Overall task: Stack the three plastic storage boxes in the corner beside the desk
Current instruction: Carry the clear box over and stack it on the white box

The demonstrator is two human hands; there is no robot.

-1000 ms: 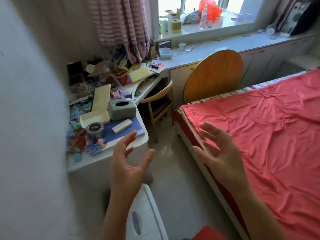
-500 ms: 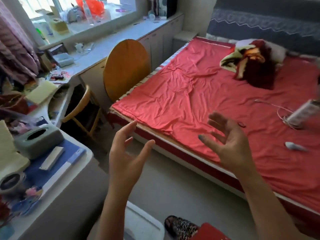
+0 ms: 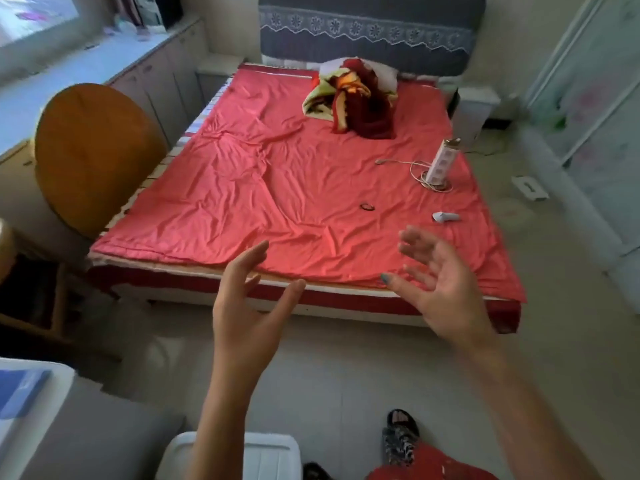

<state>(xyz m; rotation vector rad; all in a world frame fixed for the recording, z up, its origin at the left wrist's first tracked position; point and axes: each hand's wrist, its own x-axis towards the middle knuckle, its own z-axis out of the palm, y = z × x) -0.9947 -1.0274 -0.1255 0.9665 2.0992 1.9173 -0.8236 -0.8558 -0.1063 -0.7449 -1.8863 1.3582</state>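
Stacking looks barely begun: only one white storage box (image 3: pixel 266 452) shows, on the floor at the bottom edge beside the desk (image 3: pixel 79 431), nothing on its lid. The other two boxes are out of view. Both hands are empty and spread wide, the left hand (image 3: pixel 246 306) and right hand (image 3: pixel 446 289) raised palms inward toward the red bed (image 3: pixel 277 188).

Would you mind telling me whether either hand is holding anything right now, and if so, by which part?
Nothing is held. The left hand and right hand are both open and empty, raised above the floor before the bed.
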